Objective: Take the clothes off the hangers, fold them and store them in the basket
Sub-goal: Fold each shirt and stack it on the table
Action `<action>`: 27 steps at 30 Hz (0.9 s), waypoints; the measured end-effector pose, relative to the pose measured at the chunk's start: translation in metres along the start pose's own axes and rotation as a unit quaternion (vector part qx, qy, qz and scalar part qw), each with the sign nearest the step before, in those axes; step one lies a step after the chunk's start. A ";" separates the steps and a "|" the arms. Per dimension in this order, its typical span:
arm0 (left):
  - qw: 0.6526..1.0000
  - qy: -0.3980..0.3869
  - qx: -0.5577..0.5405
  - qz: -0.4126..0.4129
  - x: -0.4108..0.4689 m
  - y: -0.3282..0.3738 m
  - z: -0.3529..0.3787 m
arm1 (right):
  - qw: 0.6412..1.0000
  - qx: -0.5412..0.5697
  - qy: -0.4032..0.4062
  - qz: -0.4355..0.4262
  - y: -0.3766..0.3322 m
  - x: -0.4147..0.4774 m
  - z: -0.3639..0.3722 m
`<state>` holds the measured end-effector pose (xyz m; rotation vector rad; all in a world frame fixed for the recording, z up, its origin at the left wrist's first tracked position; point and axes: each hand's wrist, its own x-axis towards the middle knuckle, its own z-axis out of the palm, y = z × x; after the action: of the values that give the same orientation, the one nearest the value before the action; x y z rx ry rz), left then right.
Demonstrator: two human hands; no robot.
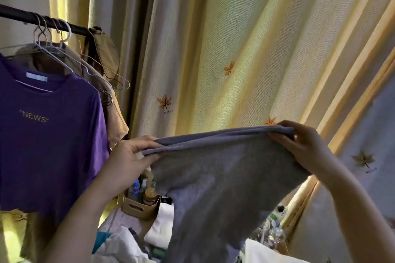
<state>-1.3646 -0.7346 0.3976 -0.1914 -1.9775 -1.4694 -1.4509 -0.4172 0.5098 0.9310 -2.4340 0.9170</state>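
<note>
Bare left hand (130,156), bare right hand (303,147)

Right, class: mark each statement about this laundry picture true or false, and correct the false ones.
1. The left hand and right hand both grip the grey garment at its upper edge. True.
2. The grey garment hangs on a hanger. False: it is off any hanger, held up by the hands.
3. The purple T-shirt lies folded in a basket. False: it hangs from the black rail.
4. The purple T-shirt reads "NEWS". True.
5. The curtain is plain. False: it carries leaf motifs.
</note>
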 end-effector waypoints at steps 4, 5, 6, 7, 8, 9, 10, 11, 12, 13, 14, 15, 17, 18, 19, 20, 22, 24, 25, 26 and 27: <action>0.999 -0.007 0.016 0.040 -0.001 0.005 0.004 | 0.991 -0.123 0.009 0.048 0.010 0.005 0.010; 0.999 -0.004 0.012 0.050 -0.002 0.008 0.004 | 0.986 -0.152 0.020 0.059 0.010 0.006 0.012; 0.998 -0.007 0.001 0.057 -0.003 0.012 0.003 | 0.984 -0.160 0.042 0.064 0.008 0.007 0.014; 0.998 -0.016 -0.017 0.058 -0.004 0.016 0.002 | 0.985 -0.151 0.069 0.054 0.006 0.007 0.015; 0.998 -0.029 -0.037 0.050 -0.005 0.020 0.002 | 0.986 -0.131 0.097 0.032 0.004 0.007 0.017; 0.997 -0.043 -0.056 0.037 -0.006 0.024 0.000 | 0.986 -0.111 0.121 0.006 0.002 0.007 0.019; 0.996 -0.055 -0.071 0.025 -0.007 0.026 -0.004 | 0.986 -0.095 0.139 -0.019 0.000 0.007 0.020; 0.994 -0.063 -0.087 0.021 -0.006 0.027 -0.009 | 0.984 -0.083 0.153 -0.041 -0.002 0.007 0.021; 0.991 -0.066 -0.117 0.024 -0.004 0.028 -0.014 | 0.982 -0.071 0.163 -0.059 -0.002 0.007 0.021; 0.984 -0.057 -0.165 0.022 -0.002 0.024 -0.017 | 0.982 -0.057 0.169 -0.069 -0.002 0.007 0.021; 0.973 -0.034 -0.230 0.004 0.000 0.019 -0.016 | 0.982 -0.041 0.172 -0.070 -0.002 0.008 0.021; 0.952 -0.010 -0.302 -0.050 0.001 0.009 -0.011 | 0.982 -0.028 0.174 -0.066 -0.002 0.009 0.020; 0.880 -0.031 -0.413 -0.231 -0.008 -0.019 0.011 | 0.983 -0.023 0.172 -0.053 -0.002 0.011 0.020; 0.840 -0.077 -0.435 -0.315 -0.017 -0.033 0.025 | 0.984 -0.025 0.168 -0.051 -0.001 0.012 0.020; 0.802 -0.146 -0.447 -0.368 -0.030 -0.042 0.041 | 0.985 -0.028 0.161 -0.050 0.000 0.012 0.022; 0.767 -0.225 -0.471 -0.373 -0.045 -0.052 0.055 | 0.987 -0.026 0.150 -0.048 0.001 0.012 0.024; 0.746 -0.290 -0.505 -0.324 -0.065 -0.062 0.076 | 0.991 -0.023 0.126 -0.041 0.004 0.011 0.028; 0.770 -0.268 -0.482 -0.322 -0.071 -0.066 0.083 | 0.994 -0.026 0.106 -0.029 0.007 0.010 0.029; 0.803 -0.228 -0.452 -0.315 -0.070 -0.069 0.086 | 0.995 -0.021 0.101 -0.013 0.009 0.010 0.028; 0.830 -0.182 -0.428 -0.309 -0.069 -0.073 0.089 | 0.995 -0.010 0.095 0.014 0.012 0.010 0.025; 0.851 -0.142 -0.404 -0.303 -0.067 -0.077 0.090 | 0.996 -0.003 0.081 0.039 0.014 0.009 0.022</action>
<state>-1.3870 -0.6645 0.2829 -0.1457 -1.5528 -2.7892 -1.4698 -0.4280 0.4927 0.7330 -2.3470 0.9726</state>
